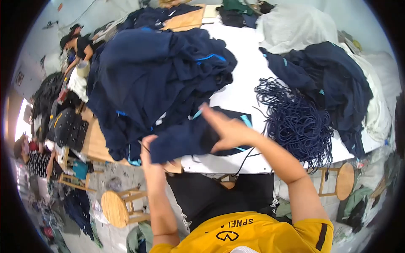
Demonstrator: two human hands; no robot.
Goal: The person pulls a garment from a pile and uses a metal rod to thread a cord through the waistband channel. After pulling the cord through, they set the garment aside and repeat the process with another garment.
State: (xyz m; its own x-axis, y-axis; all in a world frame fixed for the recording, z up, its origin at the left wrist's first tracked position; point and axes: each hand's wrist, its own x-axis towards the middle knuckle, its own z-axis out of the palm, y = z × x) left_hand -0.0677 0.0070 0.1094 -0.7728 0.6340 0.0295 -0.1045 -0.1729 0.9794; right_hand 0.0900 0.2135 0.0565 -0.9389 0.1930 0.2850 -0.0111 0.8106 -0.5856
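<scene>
A piece of navy fabric (181,141), part of a garment by its look, lies folded in front of me at the table's front edge. My left hand (148,157) grips its left end, thumb on the near side. Over the right part of the cloth is my right hand (234,133), open, with thumb and fingers spread apart and slightly blurred. Light-blue trim (246,121) shows on the dark cloth beyond the right fingers. Just behind the fabric rises a big heap of navy garments (143,63) with blue edging.
On the right of the white table (244,55) lie a tangle of navy cords (297,126) and more navy garments (337,76). Wooden stools (114,208) stand below the table. Other people (78,46) work at the far left. A white cover (297,27) drapes the back right.
</scene>
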